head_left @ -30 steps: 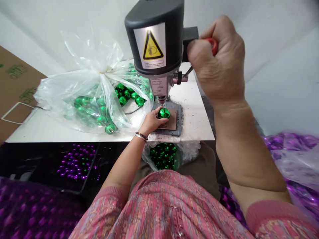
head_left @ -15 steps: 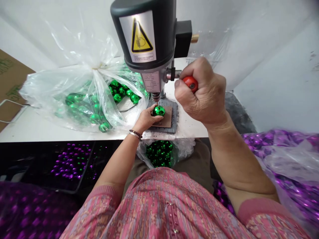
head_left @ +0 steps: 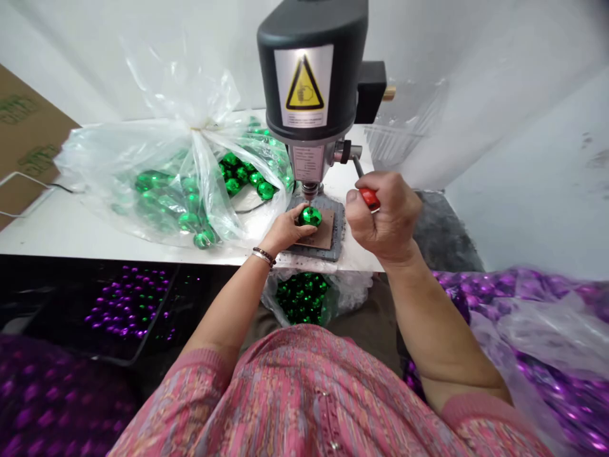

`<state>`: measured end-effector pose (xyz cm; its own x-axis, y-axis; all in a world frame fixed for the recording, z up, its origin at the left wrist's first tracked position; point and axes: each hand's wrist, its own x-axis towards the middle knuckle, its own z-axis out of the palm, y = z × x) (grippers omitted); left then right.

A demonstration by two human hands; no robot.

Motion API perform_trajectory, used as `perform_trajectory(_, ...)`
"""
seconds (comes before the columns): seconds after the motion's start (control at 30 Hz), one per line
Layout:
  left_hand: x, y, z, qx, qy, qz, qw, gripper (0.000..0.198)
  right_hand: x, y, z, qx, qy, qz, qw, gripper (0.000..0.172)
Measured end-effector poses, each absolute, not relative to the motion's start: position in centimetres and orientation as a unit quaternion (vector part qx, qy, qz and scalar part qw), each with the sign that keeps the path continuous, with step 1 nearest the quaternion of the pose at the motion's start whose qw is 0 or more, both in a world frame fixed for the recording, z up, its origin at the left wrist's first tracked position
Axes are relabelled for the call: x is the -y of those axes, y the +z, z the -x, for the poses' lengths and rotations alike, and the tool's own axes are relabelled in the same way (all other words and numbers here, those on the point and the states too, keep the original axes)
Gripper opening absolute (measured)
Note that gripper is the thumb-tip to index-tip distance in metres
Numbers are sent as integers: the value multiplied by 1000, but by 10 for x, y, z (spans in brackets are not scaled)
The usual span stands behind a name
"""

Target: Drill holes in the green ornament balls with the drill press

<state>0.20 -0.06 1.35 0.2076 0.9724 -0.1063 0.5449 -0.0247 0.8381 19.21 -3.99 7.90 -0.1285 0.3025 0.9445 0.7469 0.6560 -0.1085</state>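
My left hand (head_left: 288, 230) pinches a shiny green faceted ball (head_left: 311, 217) between thumb and fingers. The ball sits on a brown board (head_left: 324, 238) over the grey base plate (head_left: 339, 222) of a drill press (head_left: 309, 82). Right above the ball is the drill's chuck (head_left: 310, 188), its thin bit meeting the ball's top; how deep it goes I cannot tell. My right hand (head_left: 387, 216) is closed round the red knob (head_left: 369, 198) of the press's feed lever (head_left: 358, 166).
A clear plastic bag (head_left: 200, 136) of green balls lies left on the white table (head_left: 95, 235). An open bag (head_left: 304, 298) of green pieces hangs below the table edge. Purple balls in bags (head_left: 547, 343) are at the right. A cardboard box (head_left: 28, 139) stands far left.
The right hand has pulled the feed lever down, so more of the lever shows. The left hand still holds the ball under the drill. The whole view has shifted slightly.
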Motion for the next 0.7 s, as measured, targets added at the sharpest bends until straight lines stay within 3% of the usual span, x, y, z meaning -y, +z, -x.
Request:
perform_trajectory(0.5,-2,5,5,-549,277,-677,404,69,42,52,-181,690,-209,358,594,12)
perform_trajectory(0.63,-3,0,3,-554,293,-668,401,69,38,72,-174,649,-175,386,632,7)
perform_trajectory(0.7,0,-1,3,-552,295,-670,398,69,31,94,-173,625,-121,422,646,13)
